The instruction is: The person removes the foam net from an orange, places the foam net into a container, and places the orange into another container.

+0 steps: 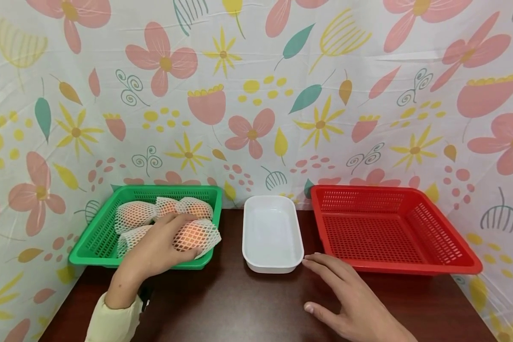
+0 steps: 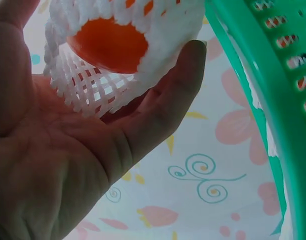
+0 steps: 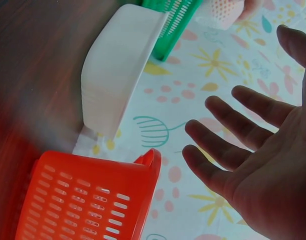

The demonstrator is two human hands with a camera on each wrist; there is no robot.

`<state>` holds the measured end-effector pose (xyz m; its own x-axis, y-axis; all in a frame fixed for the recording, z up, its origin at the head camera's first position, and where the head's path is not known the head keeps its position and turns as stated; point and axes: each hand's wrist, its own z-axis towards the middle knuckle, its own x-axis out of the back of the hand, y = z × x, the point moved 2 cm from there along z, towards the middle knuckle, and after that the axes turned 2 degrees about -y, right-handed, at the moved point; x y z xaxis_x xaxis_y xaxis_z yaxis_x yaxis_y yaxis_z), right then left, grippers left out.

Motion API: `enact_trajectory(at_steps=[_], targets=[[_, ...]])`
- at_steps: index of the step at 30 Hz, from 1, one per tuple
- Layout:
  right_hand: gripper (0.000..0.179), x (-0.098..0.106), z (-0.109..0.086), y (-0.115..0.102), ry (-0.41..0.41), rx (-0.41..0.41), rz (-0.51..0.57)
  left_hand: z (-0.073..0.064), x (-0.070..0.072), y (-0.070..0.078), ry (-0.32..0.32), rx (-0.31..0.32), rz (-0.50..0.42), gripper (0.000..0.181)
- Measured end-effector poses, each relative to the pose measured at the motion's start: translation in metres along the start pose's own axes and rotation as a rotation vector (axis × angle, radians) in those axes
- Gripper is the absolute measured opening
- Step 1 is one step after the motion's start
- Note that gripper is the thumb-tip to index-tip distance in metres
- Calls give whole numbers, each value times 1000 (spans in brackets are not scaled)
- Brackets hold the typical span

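Observation:
In the head view, my left hand (image 1: 159,247) grips a round orange fruit in a white foam net (image 1: 195,236) at the front right of the green basket (image 1: 79,256). From the left wrist view, the fruit's smooth skin (image 2: 110,45) shows through the net's open end, with thumb and fingers curved about it. Several more netted fruits (image 1: 136,213) lie in that basket, one partly hidden by the hand. My right hand (image 1: 346,297) holds nothing; its fingers are spread in the right wrist view, and in the head view they overlap the white dish's near right corner.
A white rectangular dish (image 1: 273,269) stands between the two baskets on the dark brown table (image 1: 239,308). To its right is a red perforated basket (image 1: 367,237). A flower-patterned cloth (image 1: 256,95) hangs behind and along the sides.

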<state>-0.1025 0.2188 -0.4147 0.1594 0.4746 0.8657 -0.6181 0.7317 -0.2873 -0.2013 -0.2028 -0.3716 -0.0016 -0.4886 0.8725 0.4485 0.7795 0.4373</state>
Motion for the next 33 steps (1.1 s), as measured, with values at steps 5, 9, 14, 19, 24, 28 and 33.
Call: enact_trajectory(at_steps=[5,9,14,19,24,28,33], targets=[[80,0,-1,0,-14,-11,-2,-1,-3,8,0,-18,-10,72],[83,-1,-1,1,-16,-14,0,-2,-4,13,17,-36,-13,75],[83,0,-1,0,-18,-21,-4,-3,-4,18,39,-84,-7,76],[83,1,-1,-1,-18,-19,-3,-3,-6,25,58,-143,-24,77],[84,2,0,0,-19,-15,5,-2,-9,32,42,-167,-55,77],[85,3,1,0,-18,1,19,-4,-10,35,24,-175,-77,76],[82,2,0,-2,-15,10,21,-6,-14,40,-10,-193,-137,75]])
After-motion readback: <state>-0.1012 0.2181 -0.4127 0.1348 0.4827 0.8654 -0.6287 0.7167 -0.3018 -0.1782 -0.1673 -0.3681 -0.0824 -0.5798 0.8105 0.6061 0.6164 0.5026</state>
